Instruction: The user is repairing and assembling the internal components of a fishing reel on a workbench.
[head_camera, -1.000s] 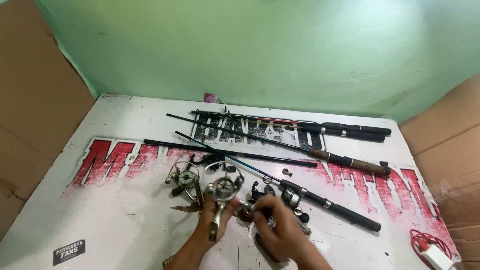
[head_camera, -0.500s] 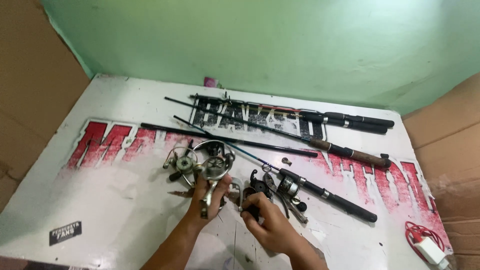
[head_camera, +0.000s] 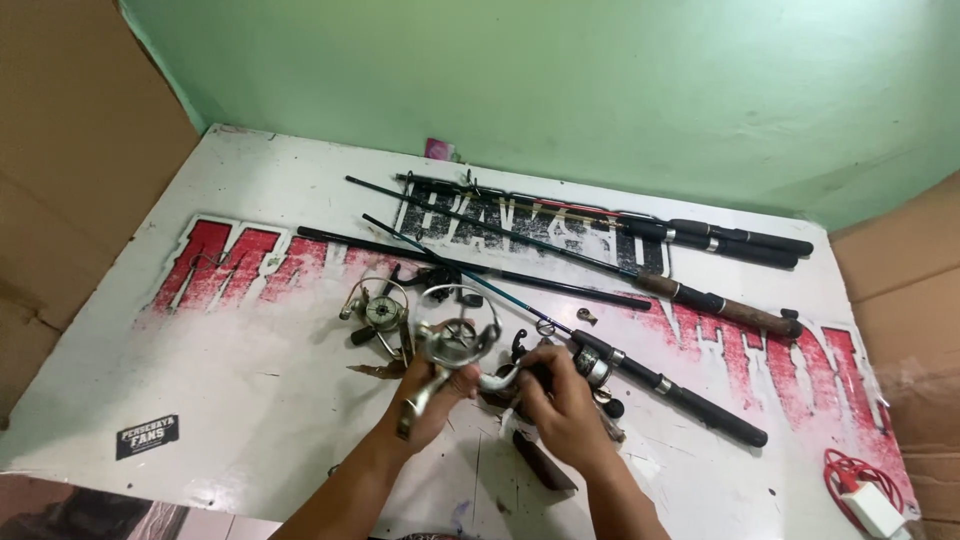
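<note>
The silver spinning reel (head_camera: 455, 345) is held up just above the table (head_camera: 250, 400), near its front edge, between both hands. The left hand (head_camera: 432, 392) has its fingers closed around the reel's foot and stem, while the right hand (head_camera: 560, 395) pinches the crank side, fingers curled onto the metal arm. This looks like an inspecting or adjusting step on the reel; any further handling seems to call for a steady left-hand grip while the right works the small parts. The reel is bare metal, with a round spool and a thin wire bail arching over it. Just beside it lies a second reel (head_camera: 380, 315), duller and greyish. Beyond lie slim black fishing rods (head_camera: 600, 235) with dark grips, one with a brown cork-like handle (head_camera: 735, 312). A red cable with a white charger (head_camera: 865, 495) sits well apart at the right corner.
</note>
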